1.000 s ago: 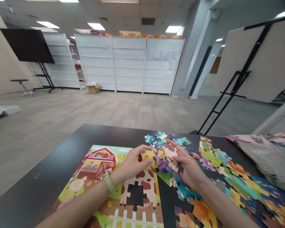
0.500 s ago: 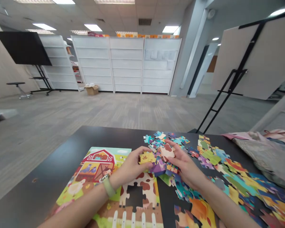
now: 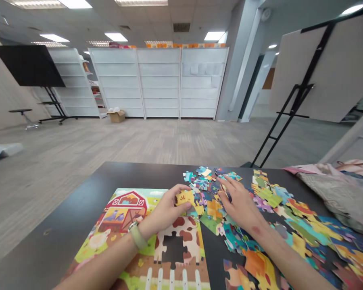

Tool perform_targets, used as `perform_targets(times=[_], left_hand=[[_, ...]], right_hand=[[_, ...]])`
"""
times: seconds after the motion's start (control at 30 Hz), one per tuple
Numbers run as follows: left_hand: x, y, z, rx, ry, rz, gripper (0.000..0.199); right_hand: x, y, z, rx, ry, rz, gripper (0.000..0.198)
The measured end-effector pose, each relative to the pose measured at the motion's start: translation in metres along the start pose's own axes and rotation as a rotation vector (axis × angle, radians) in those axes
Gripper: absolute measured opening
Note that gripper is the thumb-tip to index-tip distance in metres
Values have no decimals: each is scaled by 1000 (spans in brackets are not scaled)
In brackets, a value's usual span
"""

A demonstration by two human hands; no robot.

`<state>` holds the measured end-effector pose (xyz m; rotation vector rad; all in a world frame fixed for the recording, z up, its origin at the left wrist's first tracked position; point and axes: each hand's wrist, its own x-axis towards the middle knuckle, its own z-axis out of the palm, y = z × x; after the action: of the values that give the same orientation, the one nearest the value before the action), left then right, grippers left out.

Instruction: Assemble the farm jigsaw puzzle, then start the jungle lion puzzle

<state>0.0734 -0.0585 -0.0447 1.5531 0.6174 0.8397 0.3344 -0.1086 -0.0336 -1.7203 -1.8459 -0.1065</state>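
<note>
My left hand (image 3: 172, 207) is closed on a yellow puzzle piece (image 3: 185, 197), pinched between thumb and fingers at the upper right corner of the farm puzzle. The farm puzzle (image 3: 121, 241) lies flat, with a red barn and white fence. A jagged dark gap (image 3: 173, 249) interrupts its brown-and-white cow. Over the loose pile, my right hand (image 3: 240, 205) is open, fingers stretched out and apart, its fingertips at the pieces. An orange puzzle piece (image 3: 214, 209) lies just left of its thumb. Blue puzzle pieces (image 3: 201, 184) are scattered beyond the hands.
Many joined or overlapping pieces (image 3: 305, 229) cover the right side of the black table (image 3: 75, 213). A fabric bag (image 3: 332, 193) lies at the right edge. Beyond stand white shelves (image 3: 160, 84), a screen on a stand (image 3: 28, 66) and a board on an easel (image 3: 305, 80).
The brown-and-white puzzle piece is no longer visible in my right hand, whose fingers have spread over the pile. The purple piece by my left hand is gone from sight. My left hand keeps the yellow piece.
</note>
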Motion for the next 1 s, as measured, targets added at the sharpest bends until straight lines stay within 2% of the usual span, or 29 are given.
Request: perform_targets(times=[0.07, 0.17, 0.37, 0.43, 0.5, 0.6, 0.7, 0.8, 1.0], left_hand=[[0, 1, 0, -9, -1, -3, 40], [0, 2, 0, -19, -6, -11, 41], [-1, 7, -1, -19, -6, -30, 42], [-1, 9, -1, -6, -5, -36, 42], [-1, 11, -1, 13, -5, -41, 42], [-1, 11, -1, 53, -6, -35, 42], [-2, 10, -2, 127, 1, -16, 40], [-3, 12, -3, 245, 26, 2, 40], [-5, 18, -3, 407, 44, 5, 48]], right_hand=[[0, 3, 0, -92, 46, -21, 41], [0, 8, -2, -130, 25, -5, 38], [3, 8, -13, -18, -27, 153, 42], [4, 6, -16, 30, -81, 207, 43], [3, 3, -17, 34, -113, 179, 39], [-2, -5, -14, 0, -150, 5, 33], [-9, -15, -11, 40, -333, -122, 40], [-11, -19, -12, 59, -422, -109, 50], [-1, 2, -22, 115, -352, -30, 44]])
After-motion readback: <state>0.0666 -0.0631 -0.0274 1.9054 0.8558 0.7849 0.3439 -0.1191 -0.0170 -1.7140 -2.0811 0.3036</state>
